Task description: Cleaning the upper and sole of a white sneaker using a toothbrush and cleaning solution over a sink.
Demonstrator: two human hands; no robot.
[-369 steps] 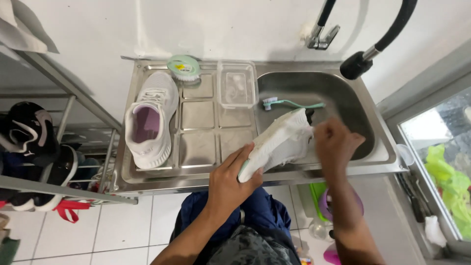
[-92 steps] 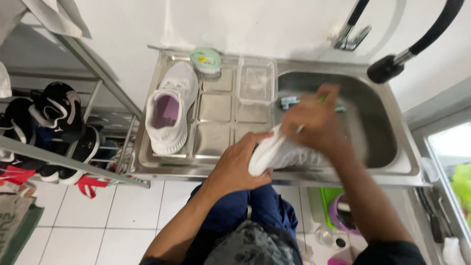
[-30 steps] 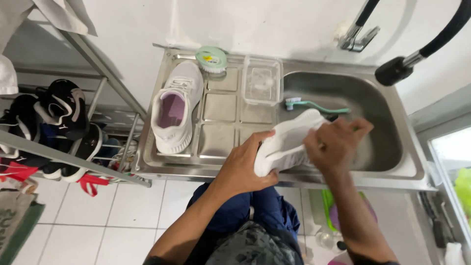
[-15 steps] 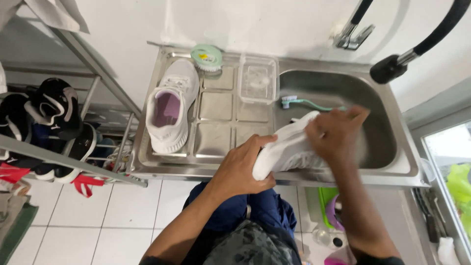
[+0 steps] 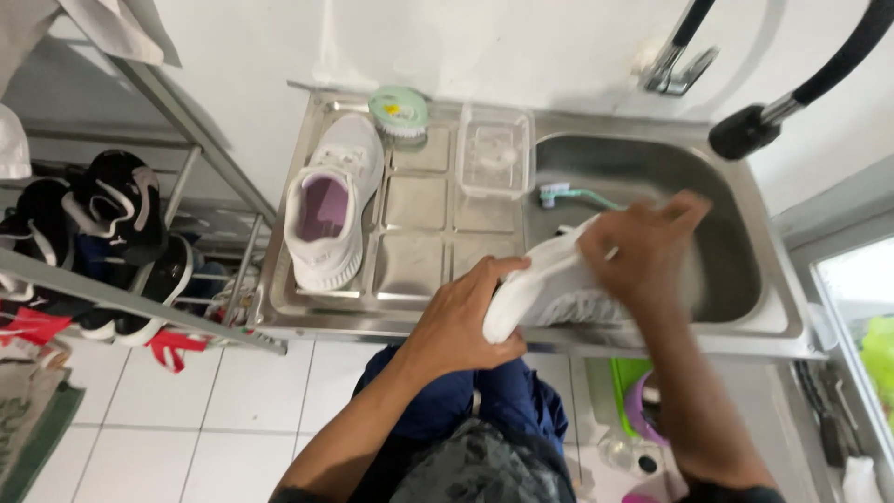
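The white fabric sneaker [image 5: 549, 289] is clasped at its heel by the left hand [image 5: 461, 321] over the steel sink's [image 5: 745, 270] front edge, long axis running rightward; the right hand [image 5: 643, 251] is pressed on its toe, what it grasps cannot be told.

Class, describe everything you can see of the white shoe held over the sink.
The white shoe looks like a knit-fabric sneaker with a ribbed pale sole edge. It lies tilted across the front rim of the steel sink, one end toward the basin. The left hand grips its near end; the right hand presses on top, blurred. Its inside is hidden.
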